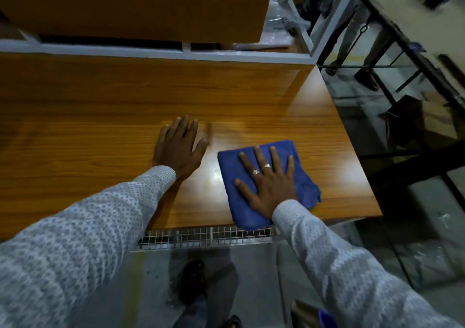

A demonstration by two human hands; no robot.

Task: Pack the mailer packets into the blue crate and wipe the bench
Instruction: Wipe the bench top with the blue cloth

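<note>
A folded blue cloth (305,186) lies on the wooden bench (100,138) near its front right corner. My right hand (266,179) presses flat on top of the cloth, fingers spread, two rings on it. My left hand (178,148) rests flat on the bare bench top just left of the cloth, fingers apart, holding nothing. No mailer packets are in view. A small blue corner (327,319) shows at the bottom edge; I cannot tell whether it is the crate.
Large cardboard boxes (136,5) stand on a white-framed shelf (176,53) behind the bench. A wire mesh tray (206,237) hangs under the bench's front edge. Another table (412,20) and a person's legs (352,50) are at the right. My feet (193,277) stand on the floor below.
</note>
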